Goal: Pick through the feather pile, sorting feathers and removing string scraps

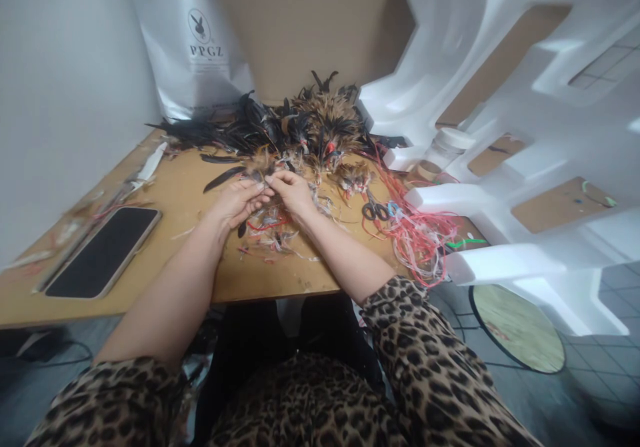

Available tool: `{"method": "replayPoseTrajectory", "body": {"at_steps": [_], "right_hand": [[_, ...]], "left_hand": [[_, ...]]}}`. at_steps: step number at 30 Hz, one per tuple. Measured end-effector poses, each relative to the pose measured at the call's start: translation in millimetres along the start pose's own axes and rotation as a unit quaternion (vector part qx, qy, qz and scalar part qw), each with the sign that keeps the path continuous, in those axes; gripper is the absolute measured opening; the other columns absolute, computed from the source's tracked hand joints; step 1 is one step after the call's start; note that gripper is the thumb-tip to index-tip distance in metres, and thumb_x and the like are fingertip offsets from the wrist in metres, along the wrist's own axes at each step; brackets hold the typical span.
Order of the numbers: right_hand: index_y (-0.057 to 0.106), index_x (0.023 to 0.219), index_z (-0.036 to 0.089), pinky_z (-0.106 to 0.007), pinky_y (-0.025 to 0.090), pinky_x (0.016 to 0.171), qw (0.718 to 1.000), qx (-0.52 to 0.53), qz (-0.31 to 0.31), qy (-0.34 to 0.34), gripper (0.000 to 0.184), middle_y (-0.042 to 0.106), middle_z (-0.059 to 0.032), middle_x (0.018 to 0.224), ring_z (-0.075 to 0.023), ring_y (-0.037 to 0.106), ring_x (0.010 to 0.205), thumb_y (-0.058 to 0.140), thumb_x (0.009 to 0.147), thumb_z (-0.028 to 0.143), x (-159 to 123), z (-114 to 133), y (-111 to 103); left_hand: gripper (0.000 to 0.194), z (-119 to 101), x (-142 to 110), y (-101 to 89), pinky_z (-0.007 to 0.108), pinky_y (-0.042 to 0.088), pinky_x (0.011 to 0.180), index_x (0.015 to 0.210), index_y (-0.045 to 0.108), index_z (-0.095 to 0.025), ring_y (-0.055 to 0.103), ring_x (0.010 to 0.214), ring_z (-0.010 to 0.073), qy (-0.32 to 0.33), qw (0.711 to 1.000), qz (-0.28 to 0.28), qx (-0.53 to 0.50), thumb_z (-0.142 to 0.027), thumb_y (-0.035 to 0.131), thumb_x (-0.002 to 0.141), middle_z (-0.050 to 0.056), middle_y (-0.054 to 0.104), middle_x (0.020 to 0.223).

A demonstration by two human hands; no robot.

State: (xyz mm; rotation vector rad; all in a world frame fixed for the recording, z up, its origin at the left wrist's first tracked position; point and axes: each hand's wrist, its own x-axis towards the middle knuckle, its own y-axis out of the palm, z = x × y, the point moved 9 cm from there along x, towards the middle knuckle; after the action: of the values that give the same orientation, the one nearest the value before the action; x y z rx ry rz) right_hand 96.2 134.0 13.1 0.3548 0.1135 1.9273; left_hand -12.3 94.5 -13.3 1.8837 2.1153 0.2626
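Both my hands meet over the middle of the table. My left hand (245, 201) is closed in a pinch on the base of a small brown feather bunch (261, 164). My right hand (291, 192) pinches at the same spot, its fingertips touching those of the left. The exact grip is partly hidden by the fingers. Just behind lies a large pile of black and brown feathers (325, 117). Loose black feathers (223, 177) lie left of the bunch. Below my hands are scattered feather scraps and red and white strips (270, 223).
Black-handled scissors (376, 211) lie right of my hands, beside tangled pink and white strips (417, 237). A phone (105, 250) rests on the table (175, 287) at left. White foam packing (500, 200) stands along the right edge. A white bag (190, 53) stands behind.
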Motion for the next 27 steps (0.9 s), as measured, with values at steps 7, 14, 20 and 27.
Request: {"method": "replayPoseTrajectory", "body": {"at_steps": [7, 14, 20, 27], "right_hand": [[0.061, 0.068, 0.016, -0.021, 0.041, 0.07, 0.996, -0.073, 0.0, -0.043, 0.019, 0.059, 0.0035, 0.067, -0.0076, 0.051, 0.066, 0.065, 0.067, 0.034, 2, 2, -2], [0.058, 0.064, 0.016, -0.02, 0.038, 0.062, 0.995, -0.092, 0.016, -0.032, 0.023, 0.054, 0.0047, 0.061, -0.0065, 0.046, 0.058, 0.066, 0.066, 0.037, 4, -2, -2], [0.053, 0.061, 0.016, -0.019, 0.036, 0.056, 0.998, -0.054, -0.012, -0.024, 0.027, 0.049, 0.0064, 0.057, -0.0053, 0.042, 0.054, 0.066, 0.065, 0.039, 1, -8, -2], [0.063, 0.069, 0.015, -0.021, 0.041, 0.064, 0.991, -0.118, 0.058, -0.018, 0.022, 0.058, 0.0033, 0.063, -0.007, 0.049, 0.059, 0.067, 0.065, 0.036, 9, 10, -5]], "left_hand": [[0.007, 4, 2, -0.8, 0.01, 0.044, 0.046, 0.07, 0.068, -0.008, 0.058, 0.05, 0.0052, -0.016, 1.0, 0.002, 0.001, -0.014, 0.067, 0.072, 0.008, 0.067, 0.064], [0.008, 0, 0, -3.5, 0.012, 0.042, 0.044, 0.065, 0.067, -0.008, 0.056, 0.046, 0.0055, 0.006, 0.997, -0.01, 0.075, -0.015, 0.069, 0.068, 0.007, 0.065, 0.059], [0.009, 0, 0, -1.4, 0.014, 0.043, 0.045, 0.065, 0.067, -0.009, 0.057, 0.048, 0.0065, 0.023, 0.996, -0.02, 0.088, -0.017, 0.071, 0.066, 0.008, 0.068, 0.064], [0.009, -4, 0, -6.7, 0.013, 0.041, 0.043, 0.065, 0.067, -0.01, 0.053, 0.044, 0.0055, 0.034, 0.996, -0.039, 0.079, -0.018, 0.068, 0.069, 0.005, 0.063, 0.055]]}}
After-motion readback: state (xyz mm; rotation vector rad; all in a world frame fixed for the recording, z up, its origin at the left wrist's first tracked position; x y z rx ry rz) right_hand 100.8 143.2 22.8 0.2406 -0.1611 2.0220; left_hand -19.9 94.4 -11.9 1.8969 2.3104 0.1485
